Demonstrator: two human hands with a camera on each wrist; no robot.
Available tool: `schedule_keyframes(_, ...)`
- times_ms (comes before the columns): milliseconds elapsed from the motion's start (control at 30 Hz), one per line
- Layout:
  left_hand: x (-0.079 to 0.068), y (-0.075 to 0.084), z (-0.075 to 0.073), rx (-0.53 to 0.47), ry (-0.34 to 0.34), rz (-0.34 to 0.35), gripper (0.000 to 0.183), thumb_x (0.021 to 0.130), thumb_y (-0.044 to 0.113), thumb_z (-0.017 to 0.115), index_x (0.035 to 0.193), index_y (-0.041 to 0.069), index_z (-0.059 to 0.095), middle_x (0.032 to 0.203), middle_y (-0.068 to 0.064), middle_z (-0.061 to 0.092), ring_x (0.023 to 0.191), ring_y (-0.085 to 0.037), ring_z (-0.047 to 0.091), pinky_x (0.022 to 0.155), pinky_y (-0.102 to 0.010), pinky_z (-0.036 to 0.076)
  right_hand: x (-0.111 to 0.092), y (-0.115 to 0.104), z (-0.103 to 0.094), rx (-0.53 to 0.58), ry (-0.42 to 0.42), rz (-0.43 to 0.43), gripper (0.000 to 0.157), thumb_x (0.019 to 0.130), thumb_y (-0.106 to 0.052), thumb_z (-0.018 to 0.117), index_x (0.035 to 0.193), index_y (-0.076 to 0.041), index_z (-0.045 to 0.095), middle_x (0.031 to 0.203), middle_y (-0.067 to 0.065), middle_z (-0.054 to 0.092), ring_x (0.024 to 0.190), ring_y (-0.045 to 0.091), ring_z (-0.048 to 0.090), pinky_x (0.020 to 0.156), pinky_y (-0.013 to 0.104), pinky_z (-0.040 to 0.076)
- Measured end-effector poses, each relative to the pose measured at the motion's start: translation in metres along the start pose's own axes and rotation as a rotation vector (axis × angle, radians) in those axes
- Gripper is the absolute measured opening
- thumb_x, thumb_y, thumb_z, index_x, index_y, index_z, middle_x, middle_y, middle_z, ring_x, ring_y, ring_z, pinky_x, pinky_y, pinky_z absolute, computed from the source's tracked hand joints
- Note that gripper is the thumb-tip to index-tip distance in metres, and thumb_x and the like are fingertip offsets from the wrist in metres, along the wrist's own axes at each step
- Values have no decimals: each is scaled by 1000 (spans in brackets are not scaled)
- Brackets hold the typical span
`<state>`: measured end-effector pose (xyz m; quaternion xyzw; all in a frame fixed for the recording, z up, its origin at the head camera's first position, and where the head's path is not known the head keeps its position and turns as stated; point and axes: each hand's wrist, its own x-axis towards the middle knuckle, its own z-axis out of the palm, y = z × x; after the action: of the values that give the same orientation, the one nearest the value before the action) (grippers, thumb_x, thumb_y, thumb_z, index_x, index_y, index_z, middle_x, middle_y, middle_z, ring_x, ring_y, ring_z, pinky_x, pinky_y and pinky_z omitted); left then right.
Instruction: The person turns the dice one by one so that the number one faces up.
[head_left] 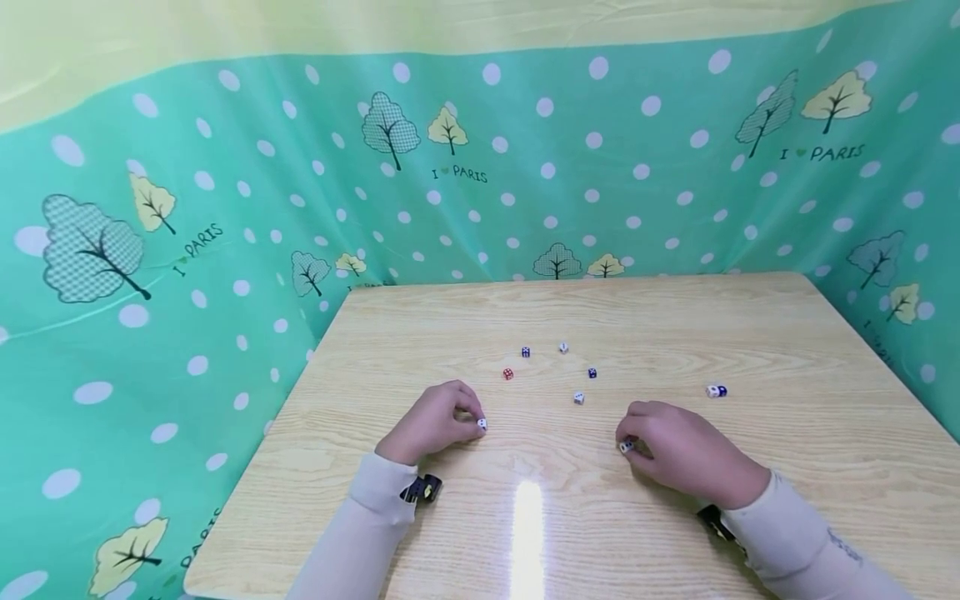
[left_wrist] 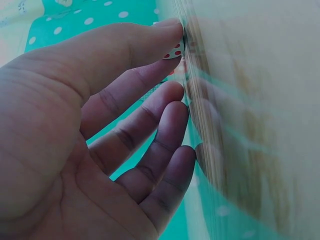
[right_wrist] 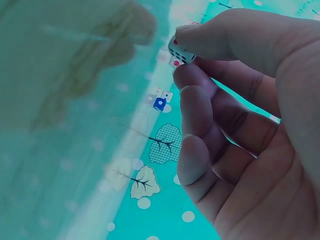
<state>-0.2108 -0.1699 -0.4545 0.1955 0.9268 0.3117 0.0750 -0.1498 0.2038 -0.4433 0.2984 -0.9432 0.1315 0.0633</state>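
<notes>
White dice (head_left: 482, 424) should handle light; pinch opposite faces, as left hand (head_left: 435, 421) (red die (head_left: 507, 374)'s 8 o'clock) and right hand (head_left: 686, 450) (4 o'clock) apparently do.

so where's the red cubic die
In the head view, the red die sits on the wooden table, beyond the left hand, left of a dark blue cubic die.
</notes>
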Motion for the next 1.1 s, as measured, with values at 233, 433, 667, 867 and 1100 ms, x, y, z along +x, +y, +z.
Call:
schedule_keyframes(233, 0, 0, 0, -1, -3, -2, 10, 84, 20, 88, 85, 25, 79, 110, 12, 65, 104, -13, 61, 96, -39, 50, -3, 7, -3, 98, -11, 51, 16, 85, -18, 84, 91, -29, 74, 88, -21, 65, 81, -1, 61, 74, 25, 56)
schedule_keyframes(433, -1, -1, 1, 3, -8, 0, 10, 85, 20, 87, 85, 25, 79, 109, 12, 65, 103, -13, 61, 96, -39, 50, -3, 23, 2, 243, -56, 101, 15, 88, -16, 80, 93, -29, 74, 87, -21, 67, 78, -2, 59, 72, 24, 55)
schedule_keyframes(667, -2, 0, 2, 13, -12, -6, 9, 85, 20, 87, 86, 25, 79, 109, 12, 65, 103, -12, 60, 96, -38, 50, -2, 34, 5, 295, -94, 144, 20, 87, -11, 80, 90, -29, 72, 83, -17, 64, 73, 3, 56, 65, 22, 51)
schedule_keyframes(867, -2, 0, 2, 28, -4, 7, 9, 85, 20, 87, 85, 25, 79, 108, 12, 65, 102, -12, 60, 94, -37, 51, -2, 37, 7, 275, -103, 143, 21, 87, -12, 81, 89, -31, 71, 82, -18, 62, 73, 2, 54, 64, 22, 49)
schedule_keyframes(1100, -2, 1, 0, 24, -2, 11, 9, 85, 19, 87, 85, 25, 79, 108, 12, 65, 100, -12, 60, 93, -37, 51, -2, 37, 6, 270, -103, 129, 19, 87, -13, 81, 90, -29, 71, 82, -17, 61, 72, 2, 54, 64, 22, 49)
